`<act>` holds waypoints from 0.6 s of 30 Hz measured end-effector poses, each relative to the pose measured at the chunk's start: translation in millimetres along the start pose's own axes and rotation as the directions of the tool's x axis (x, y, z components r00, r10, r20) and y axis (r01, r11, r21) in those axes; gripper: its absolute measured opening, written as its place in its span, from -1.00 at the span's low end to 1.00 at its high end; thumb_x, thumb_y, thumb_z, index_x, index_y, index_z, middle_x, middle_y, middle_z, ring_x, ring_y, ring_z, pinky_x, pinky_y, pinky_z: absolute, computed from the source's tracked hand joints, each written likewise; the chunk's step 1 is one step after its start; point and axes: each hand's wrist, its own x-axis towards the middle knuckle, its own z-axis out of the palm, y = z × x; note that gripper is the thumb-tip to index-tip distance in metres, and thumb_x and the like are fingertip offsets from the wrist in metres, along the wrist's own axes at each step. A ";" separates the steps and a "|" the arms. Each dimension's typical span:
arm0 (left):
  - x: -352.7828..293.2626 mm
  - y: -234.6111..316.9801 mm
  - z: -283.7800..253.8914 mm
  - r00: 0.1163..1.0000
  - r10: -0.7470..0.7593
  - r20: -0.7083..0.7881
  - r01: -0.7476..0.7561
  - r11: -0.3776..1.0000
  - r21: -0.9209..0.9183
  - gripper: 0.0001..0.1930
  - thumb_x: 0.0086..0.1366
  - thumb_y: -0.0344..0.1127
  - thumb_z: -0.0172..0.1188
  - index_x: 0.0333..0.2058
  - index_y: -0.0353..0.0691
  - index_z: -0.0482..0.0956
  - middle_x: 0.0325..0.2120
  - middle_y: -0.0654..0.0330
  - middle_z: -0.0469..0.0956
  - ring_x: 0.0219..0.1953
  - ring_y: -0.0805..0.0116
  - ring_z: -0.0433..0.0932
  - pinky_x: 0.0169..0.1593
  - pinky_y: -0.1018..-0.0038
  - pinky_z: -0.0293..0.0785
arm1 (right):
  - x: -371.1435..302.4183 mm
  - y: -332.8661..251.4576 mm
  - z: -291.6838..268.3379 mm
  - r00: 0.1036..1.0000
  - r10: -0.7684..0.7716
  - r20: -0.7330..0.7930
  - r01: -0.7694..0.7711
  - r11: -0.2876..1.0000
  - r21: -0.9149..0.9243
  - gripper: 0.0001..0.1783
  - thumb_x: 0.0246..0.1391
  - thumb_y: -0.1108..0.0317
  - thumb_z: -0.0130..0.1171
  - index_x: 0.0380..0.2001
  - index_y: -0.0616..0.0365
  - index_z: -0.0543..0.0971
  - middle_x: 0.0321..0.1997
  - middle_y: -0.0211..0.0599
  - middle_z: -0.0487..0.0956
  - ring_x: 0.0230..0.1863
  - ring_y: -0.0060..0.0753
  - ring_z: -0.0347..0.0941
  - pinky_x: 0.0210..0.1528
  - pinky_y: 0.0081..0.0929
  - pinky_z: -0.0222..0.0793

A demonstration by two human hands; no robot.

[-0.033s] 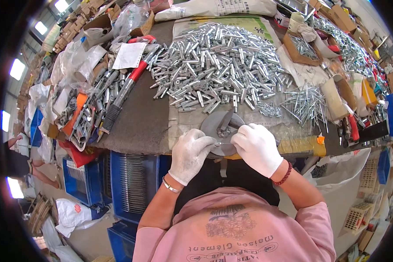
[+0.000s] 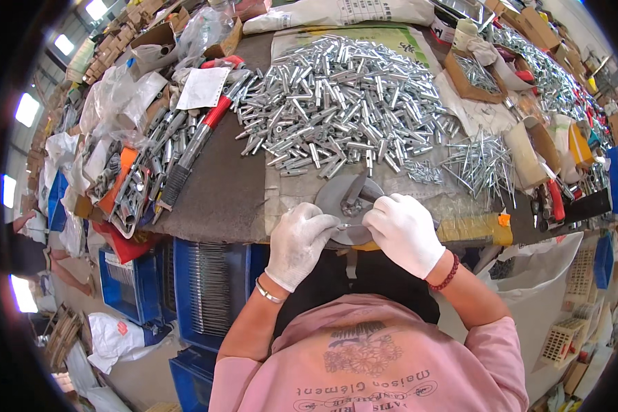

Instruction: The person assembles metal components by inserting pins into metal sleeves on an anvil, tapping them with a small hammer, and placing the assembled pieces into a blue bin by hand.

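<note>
Both my hands wear white knitted gloves and meet at the table's front edge. My left hand (image 2: 299,242) is closed in a pinch, with a small shiny metal piece (image 2: 345,226) at its fingertips. My right hand (image 2: 406,230) is closed just opposite, its fingertips turned down beside that piece; what they hold is hidden. Under and beyond the fingers is a round grey metal disc (image 2: 331,196), with an upright dark metal blade (image 2: 356,184) and a small bolt-like fitting (image 2: 351,207) on it. A large heap of silvery metal sleeves (image 2: 343,103) lies just past the disc.
Thin metal pins (image 2: 482,163) and a small pile of short metal parts (image 2: 424,172) lie to the right. Tools with red handles (image 2: 218,111) and metal tubes crowd the left. Blue bins (image 2: 209,295) stand below the table edge. Another person's leg (image 2: 72,275) shows far left.
</note>
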 end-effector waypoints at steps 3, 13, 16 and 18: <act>0.0 0.4 1.6 1.000 0.022 -0.015 -0.021 1.000 0.012 -0.86 0.18 -0.39 0.48 -0.27 -0.07 0.78 -0.31 0.19 0.61 -0.21 0.05 0.64 -0.14 0.20 0.57 | 1.8 2.8 0.2 1.000 -0.013 0.013 0.013 1.000 0.018 -0.95 0.04 0.39 0.36 -0.40 -0.05 0.69 -0.30 -0.39 0.57 -0.19 -0.15 0.56 -0.10 -0.19 0.52; 2.6 9.4 -2.9 0.999 0.035 -0.009 -0.035 0.999 -0.002 -0.84 0.13 -0.39 0.53 -0.29 -0.08 0.79 -0.31 0.17 0.61 -0.21 0.04 0.64 -0.12 0.20 0.57 | -16.1 5.0 -5.4 0.963 0.176 -0.204 -0.135 0.970 0.201 -0.90 0.06 0.35 0.49 -0.32 -0.03 0.75 -0.29 -0.32 0.66 -0.17 -0.09 0.64 -0.08 -0.18 0.58; 3.8 16.1 -7.2 1.000 0.016 -0.003 -0.016 1.000 -0.002 -0.86 0.13 -0.42 0.52 -0.32 -0.09 0.79 -0.33 0.17 0.61 -0.22 0.06 0.64 -0.13 0.20 0.57 | -34.2 51.6 -29.6 0.886 0.354 -0.300 -0.348 0.935 0.073 -0.91 0.09 0.41 0.40 -0.30 -0.01 0.74 -0.29 -0.27 0.66 -0.20 -0.03 0.64 -0.12 -0.18 0.59; 3.6 15.3 -5.1 1.000 0.018 -0.003 -0.018 1.000 0.000 -0.86 0.12 -0.42 0.52 -0.31 -0.10 0.79 -0.33 0.18 0.60 -0.23 0.06 0.64 -0.14 0.20 0.57 | -47.2 85.6 -38.4 0.861 0.389 -0.329 -0.427 0.903 -0.051 -0.94 0.09 0.43 0.38 -0.34 0.00 0.73 -0.32 -0.28 0.64 -0.23 -0.06 0.65 -0.16 -0.18 0.59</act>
